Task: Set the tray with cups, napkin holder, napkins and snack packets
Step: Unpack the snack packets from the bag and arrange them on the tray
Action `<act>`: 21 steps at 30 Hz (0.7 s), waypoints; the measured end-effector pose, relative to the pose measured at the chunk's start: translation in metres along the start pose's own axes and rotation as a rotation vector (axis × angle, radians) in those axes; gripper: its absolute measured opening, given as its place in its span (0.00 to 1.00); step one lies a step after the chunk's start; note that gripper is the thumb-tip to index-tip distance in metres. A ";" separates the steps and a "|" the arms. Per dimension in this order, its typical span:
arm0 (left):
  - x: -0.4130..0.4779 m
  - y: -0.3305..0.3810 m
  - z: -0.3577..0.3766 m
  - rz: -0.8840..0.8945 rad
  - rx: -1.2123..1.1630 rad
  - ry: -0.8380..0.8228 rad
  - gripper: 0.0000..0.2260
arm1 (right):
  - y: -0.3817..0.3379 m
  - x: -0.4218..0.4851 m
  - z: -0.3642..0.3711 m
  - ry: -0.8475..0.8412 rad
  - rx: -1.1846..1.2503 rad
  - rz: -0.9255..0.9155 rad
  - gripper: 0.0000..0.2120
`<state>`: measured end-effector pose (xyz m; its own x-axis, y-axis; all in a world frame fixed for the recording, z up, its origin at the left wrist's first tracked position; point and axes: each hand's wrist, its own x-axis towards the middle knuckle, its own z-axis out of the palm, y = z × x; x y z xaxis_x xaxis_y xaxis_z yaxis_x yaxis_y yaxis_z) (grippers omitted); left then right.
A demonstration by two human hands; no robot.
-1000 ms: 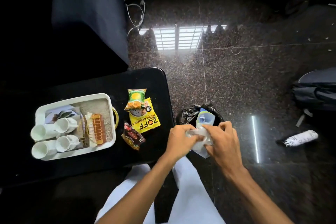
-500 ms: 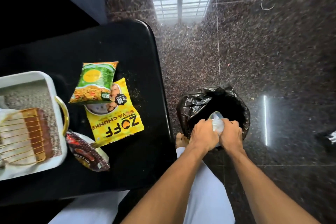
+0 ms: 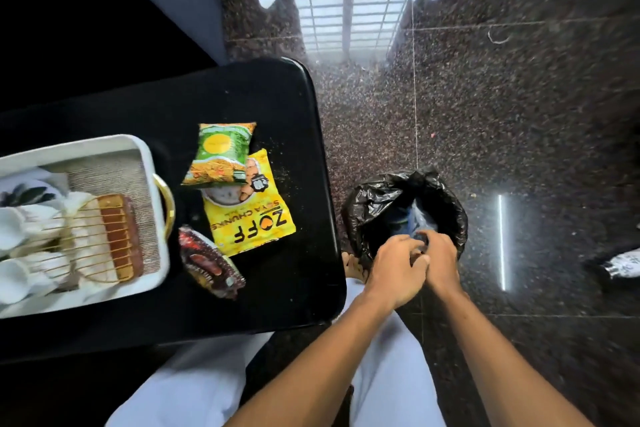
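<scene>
Where it lies near the tray [image 3: 86,146], the yellow packet [image 3: 258,224] runs near-to-far.

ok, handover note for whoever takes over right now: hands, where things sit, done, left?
Hands: left hand and right hand are together over the black bin, at a clear wrapper in its mouth; grip unclear.
In the tray: cups, napkin holder lying with napkins.
On the black table beside the tray: green packet overlapping yellow packet, dark red packet.
Done: cups, holder, napkins.
Left: all three packets into the tray.
</scene>
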<state>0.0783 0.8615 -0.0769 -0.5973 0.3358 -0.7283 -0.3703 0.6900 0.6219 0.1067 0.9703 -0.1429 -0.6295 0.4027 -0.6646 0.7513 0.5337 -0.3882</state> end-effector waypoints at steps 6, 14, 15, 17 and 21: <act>-0.112 -0.005 -0.079 0.125 -0.198 0.341 0.11 | -0.087 -0.085 -0.017 0.074 0.146 -0.219 0.11; -0.204 -0.079 -0.195 -0.142 -0.348 0.847 0.11 | -0.195 -0.168 0.028 -0.182 0.162 -0.400 0.15; -0.208 -0.089 -0.203 -0.196 -0.389 0.841 0.11 | -0.204 -0.173 0.037 -0.220 0.121 -0.403 0.19; -0.214 -0.105 -0.215 -0.267 -0.446 0.781 0.12 | -0.216 -0.179 0.053 -0.259 0.044 -0.402 0.24; -0.222 -0.124 -0.231 -0.270 -0.490 0.658 0.13 | -0.229 -0.180 0.079 -0.205 -0.085 -0.403 0.18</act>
<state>0.0927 0.5534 0.0735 -0.6788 -0.3438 -0.6489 -0.7339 0.2870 0.6156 0.0634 0.7172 0.0150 -0.8092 -0.0003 -0.5876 0.4305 0.6802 -0.5933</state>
